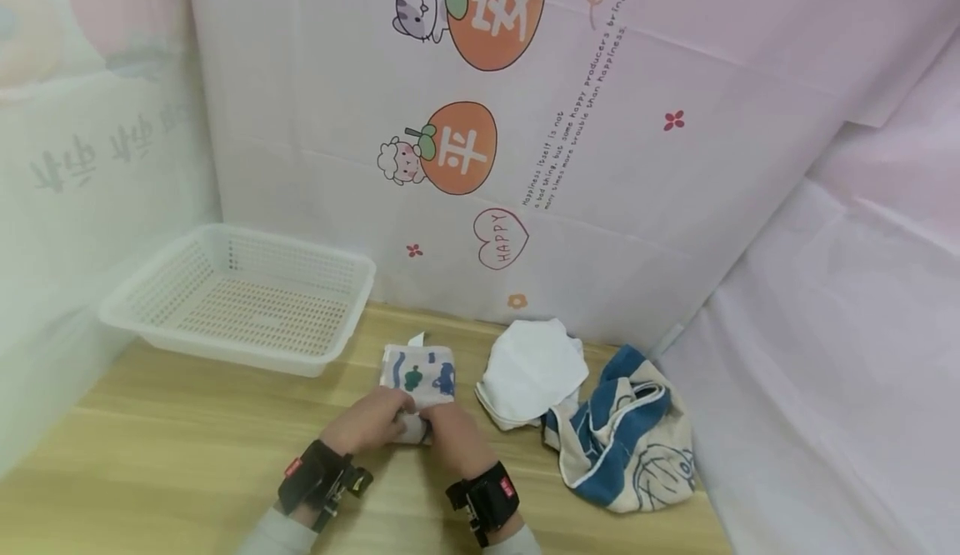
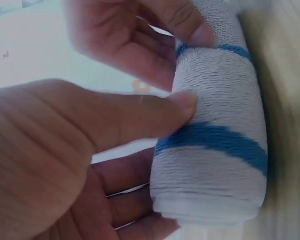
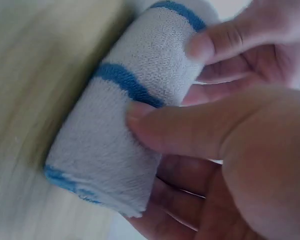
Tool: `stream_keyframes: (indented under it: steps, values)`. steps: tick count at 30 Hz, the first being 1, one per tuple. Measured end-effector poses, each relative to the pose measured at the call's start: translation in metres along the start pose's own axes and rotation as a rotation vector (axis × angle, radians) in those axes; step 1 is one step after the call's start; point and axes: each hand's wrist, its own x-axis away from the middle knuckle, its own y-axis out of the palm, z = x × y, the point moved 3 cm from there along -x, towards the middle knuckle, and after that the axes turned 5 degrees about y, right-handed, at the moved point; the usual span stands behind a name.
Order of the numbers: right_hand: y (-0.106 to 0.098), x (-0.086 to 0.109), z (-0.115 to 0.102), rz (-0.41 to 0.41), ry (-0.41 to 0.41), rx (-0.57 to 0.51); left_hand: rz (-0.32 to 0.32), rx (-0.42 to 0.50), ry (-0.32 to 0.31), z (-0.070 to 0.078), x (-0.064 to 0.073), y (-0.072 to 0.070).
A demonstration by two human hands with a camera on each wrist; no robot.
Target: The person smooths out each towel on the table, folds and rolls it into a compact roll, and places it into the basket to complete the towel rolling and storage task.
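A small pale towel with blue and green figures (image 1: 417,370) lies partly flat on the wooden table, its near end rolled up. Both wrist views show the roll (image 2: 215,95) as greyish white terry with blue bands. My left hand (image 1: 372,422) pinches one end of it, thumb on top and fingers (image 2: 127,180) along the far side. At the other end my right hand (image 1: 447,432) holds it the same way, thumb pressed on the roll (image 3: 97,122). In the head view the hands partly cover the roll.
At the left back stands a white perforated plastic basket (image 1: 341,345). Right of the towel lies a folded white cloth (image 1: 534,372), and beside it a crumpled blue-and-beige towel (image 1: 622,447). Printed white curtains (image 1: 330,163) border the wooden table (image 1: 187,447) at the back and sides.
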Motion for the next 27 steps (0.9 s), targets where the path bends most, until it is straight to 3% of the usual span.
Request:
stream_keyframes:
  steps: [6, 8, 10, 15, 20, 27]
  values:
    - [0.001, -0.001, 0.014, -0.179, 0.014, -0.140, -0.010, 0.002, 0.024, 0.009, 0.000, 0.001]
    - [0.000, -0.001, 0.017, -0.204, 0.010, -0.190, -0.020, -0.011, 0.025, 0.007, -0.001, 0.005]
    - [-0.002, 0.000, 0.018, -0.183, -0.011, -0.227, -0.029, -0.020, 0.017, 0.004, -0.003, 0.008]
    - [-0.017, 0.001, 0.019, -0.022, -0.024, -0.219, -0.017, -0.007, -0.011, -0.004, -0.007, 0.011]
    - [-0.014, 0.001, 0.023, -0.020, -0.027, -0.194, 0.032, 0.017, -0.040, -0.005, -0.007, 0.011]
    - [-0.002, 0.002, 0.028, 0.003, -0.075, -0.201, 0.117, -0.095, 0.069, 0.009, -0.002, 0.007]
